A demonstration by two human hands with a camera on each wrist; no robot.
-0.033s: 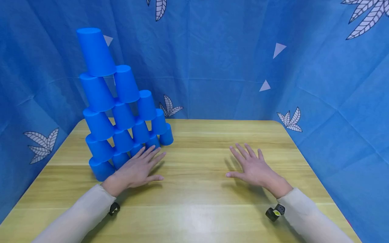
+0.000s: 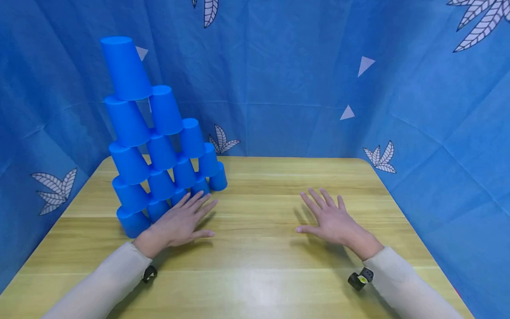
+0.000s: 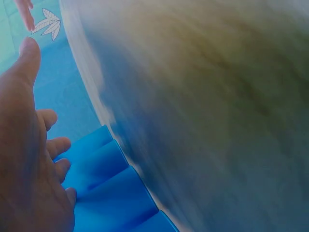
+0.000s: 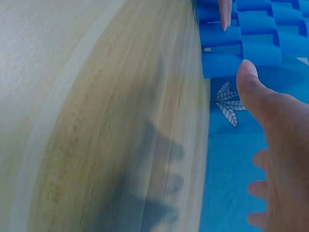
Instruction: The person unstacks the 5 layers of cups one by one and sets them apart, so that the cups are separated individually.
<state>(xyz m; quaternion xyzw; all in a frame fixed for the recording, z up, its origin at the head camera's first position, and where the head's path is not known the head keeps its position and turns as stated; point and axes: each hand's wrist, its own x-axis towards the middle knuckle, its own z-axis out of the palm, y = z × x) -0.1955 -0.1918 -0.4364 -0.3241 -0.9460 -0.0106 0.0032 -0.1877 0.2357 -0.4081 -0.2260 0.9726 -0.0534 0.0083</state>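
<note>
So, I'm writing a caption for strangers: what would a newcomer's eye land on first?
The blue cups, stacked high on the left of the table. Then the left hand, spread out by the lowest cups, and the right hand, also spread, well apart from them on the right.

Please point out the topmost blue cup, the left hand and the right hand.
Topmost blue cup (image 2: 126, 70): head view, middle of its side wall.
Left hand (image 2: 177, 224): head view, back of the hand.
Right hand (image 2: 333, 222): head view, back of the hand.
</note>
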